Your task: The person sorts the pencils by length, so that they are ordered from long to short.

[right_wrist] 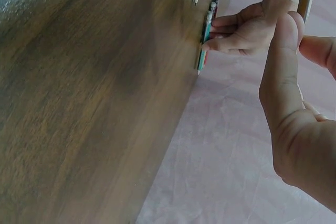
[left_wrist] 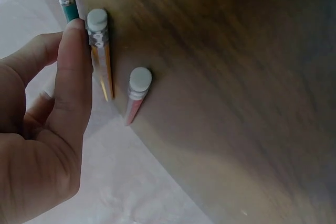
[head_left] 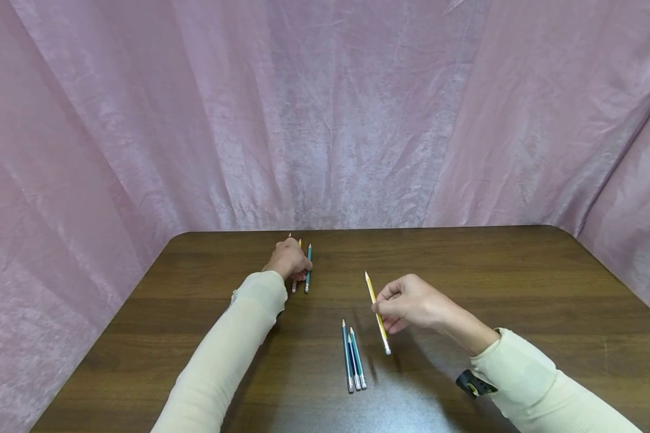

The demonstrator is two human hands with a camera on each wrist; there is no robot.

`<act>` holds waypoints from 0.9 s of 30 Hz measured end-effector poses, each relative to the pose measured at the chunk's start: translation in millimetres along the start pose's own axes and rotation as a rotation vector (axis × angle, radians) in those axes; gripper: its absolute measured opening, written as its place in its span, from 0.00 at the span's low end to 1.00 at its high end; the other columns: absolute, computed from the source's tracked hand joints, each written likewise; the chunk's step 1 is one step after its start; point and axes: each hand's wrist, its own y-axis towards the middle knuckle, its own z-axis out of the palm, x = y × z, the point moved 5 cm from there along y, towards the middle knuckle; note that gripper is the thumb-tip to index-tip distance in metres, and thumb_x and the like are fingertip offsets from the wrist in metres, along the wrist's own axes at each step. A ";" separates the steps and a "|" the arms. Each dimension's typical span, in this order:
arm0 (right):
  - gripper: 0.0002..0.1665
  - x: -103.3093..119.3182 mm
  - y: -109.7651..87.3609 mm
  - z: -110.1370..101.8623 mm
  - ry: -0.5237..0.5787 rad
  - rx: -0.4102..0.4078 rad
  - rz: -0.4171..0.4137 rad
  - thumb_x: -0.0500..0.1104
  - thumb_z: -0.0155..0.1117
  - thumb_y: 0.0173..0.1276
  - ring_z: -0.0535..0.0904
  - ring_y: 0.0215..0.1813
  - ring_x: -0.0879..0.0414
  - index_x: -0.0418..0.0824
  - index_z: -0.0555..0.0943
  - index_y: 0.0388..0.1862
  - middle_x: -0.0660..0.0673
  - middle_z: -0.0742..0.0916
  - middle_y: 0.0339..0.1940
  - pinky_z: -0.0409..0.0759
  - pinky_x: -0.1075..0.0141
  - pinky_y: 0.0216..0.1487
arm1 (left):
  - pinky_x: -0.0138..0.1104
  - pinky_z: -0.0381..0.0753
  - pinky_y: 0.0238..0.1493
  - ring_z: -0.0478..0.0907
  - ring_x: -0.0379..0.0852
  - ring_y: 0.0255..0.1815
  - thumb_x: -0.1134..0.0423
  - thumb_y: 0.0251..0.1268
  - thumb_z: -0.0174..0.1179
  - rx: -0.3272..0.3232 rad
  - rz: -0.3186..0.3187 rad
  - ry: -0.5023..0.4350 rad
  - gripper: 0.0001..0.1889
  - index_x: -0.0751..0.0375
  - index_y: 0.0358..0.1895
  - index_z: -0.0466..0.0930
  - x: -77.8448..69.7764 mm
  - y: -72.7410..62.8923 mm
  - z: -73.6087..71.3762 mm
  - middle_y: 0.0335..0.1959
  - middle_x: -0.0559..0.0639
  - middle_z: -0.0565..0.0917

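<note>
Arm outstretched, the left hand [head_left: 288,258] partly hides a teal pencil [head_left: 307,282] at the wooden table's [head_left: 466,258] far side, its grip impossible to tell; the right hand [head_left: 411,304] pinches a yellow pencil [head_left: 371,290], cut off in the right-wrist view, near three grouped pencils [head_left: 354,361].

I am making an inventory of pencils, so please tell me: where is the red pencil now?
In the left wrist view, the red pencil lies on the table, right of a yellow pencil, which is nearer the left hand.
</note>
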 end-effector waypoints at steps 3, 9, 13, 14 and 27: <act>0.11 0.8 0.7 0.0 0.000 0.004 -0.014 0.33 0.60 0.61 0.82 0.27 0.56 0.23 0.80 0.38 0.44 0.85 0.26 0.89 0.60 0.34 | 0.34 0.86 0.22 0.81 0.42 0.12 0.71 0.60 0.69 -0.003 0.004 0.017 0.07 0.69 0.27 0.82 0.0 0.9 0.6 0.16 0.54 0.83; 0.11 3.1 2.4 0.5 0.005 0.009 -0.020 0.32 0.60 0.62 0.82 0.27 0.57 0.23 0.80 0.39 0.44 0.84 0.25 0.89 0.60 0.35 | 0.34 0.87 0.24 0.82 0.43 0.14 0.70 0.59 0.71 -0.005 -0.001 0.025 0.07 0.69 0.28 0.82 0.6 3.2 1.6 0.16 0.54 0.84; 0.11 7.1 5.5 1.9 0.010 0.007 -0.023 0.32 0.61 0.62 0.82 0.27 0.57 0.23 0.79 0.39 0.44 0.84 0.25 0.89 0.60 0.34 | 0.34 0.87 0.24 0.82 0.43 0.14 0.70 0.59 0.71 -0.005 0.000 0.025 0.07 0.69 0.28 0.83 1.0 3.6 1.6 0.17 0.54 0.84; 0.10 8.3 6.8 2.4 0.010 0.006 -0.026 0.33 0.61 0.63 0.82 0.27 0.57 0.24 0.79 0.39 0.44 0.84 0.25 0.89 0.60 0.34 | 0.34 0.87 0.23 0.82 0.43 0.14 0.70 0.59 0.71 -0.006 0.002 0.026 0.07 0.69 0.28 0.83 0.9 3.5 1.4 0.17 0.54 0.84; 0.07 15.7 28.1 3.9 0.005 -0.034 0.002 0.32 0.63 0.65 0.81 0.25 0.58 0.25 0.81 0.36 0.44 0.83 0.23 0.89 0.63 0.32 | 0.31 0.85 0.19 0.81 0.41 0.13 0.69 0.58 0.72 -0.016 0.008 0.046 0.09 0.69 0.27 0.82 -1.2 2.5 2.2 0.17 0.55 0.84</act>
